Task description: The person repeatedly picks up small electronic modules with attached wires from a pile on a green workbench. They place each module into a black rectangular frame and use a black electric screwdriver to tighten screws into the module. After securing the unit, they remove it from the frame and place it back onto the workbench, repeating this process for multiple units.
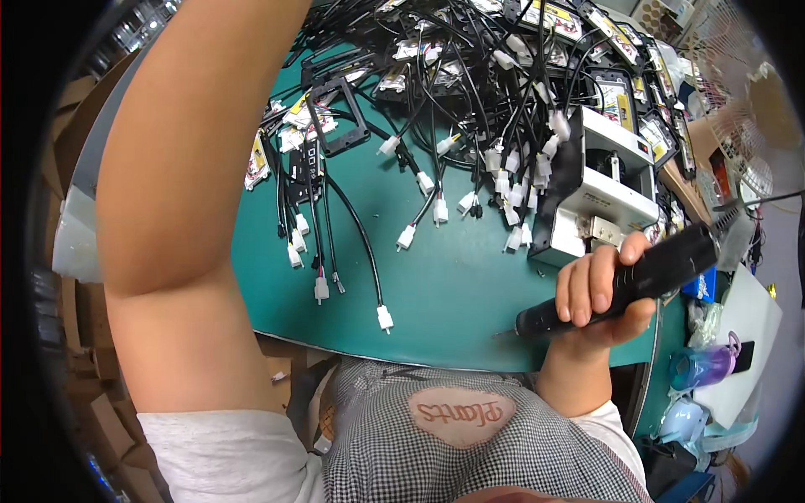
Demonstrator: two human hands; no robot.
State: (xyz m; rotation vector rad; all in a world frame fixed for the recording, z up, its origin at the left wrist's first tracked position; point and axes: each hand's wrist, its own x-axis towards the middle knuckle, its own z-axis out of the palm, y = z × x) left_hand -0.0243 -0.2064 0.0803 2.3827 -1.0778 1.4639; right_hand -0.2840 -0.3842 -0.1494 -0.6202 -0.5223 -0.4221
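Observation:
Wrapped around a black electric screwdriver (646, 281), my right hand (599, 289) is closed over the near right part of the table. The driver's thin bit points left, and its cord end points up to the right. My left arm stretches away over the table's left side, and its hand lies beyond the top edge of the picture. Beside that arm sits a small black circuit module (303, 172) with a display and cables ending in white connectors (385, 318). An empty black frame (340, 117) lies just behind it.
A big heap of black cables with white plugs (507, 184) covers the far green table (444, 293). To the right stand a white-and-black machine (608, 180), a fan (729, 101) and a purple-blue bottle (703, 366). Cardboard boxes (109, 427) are at the lower left.

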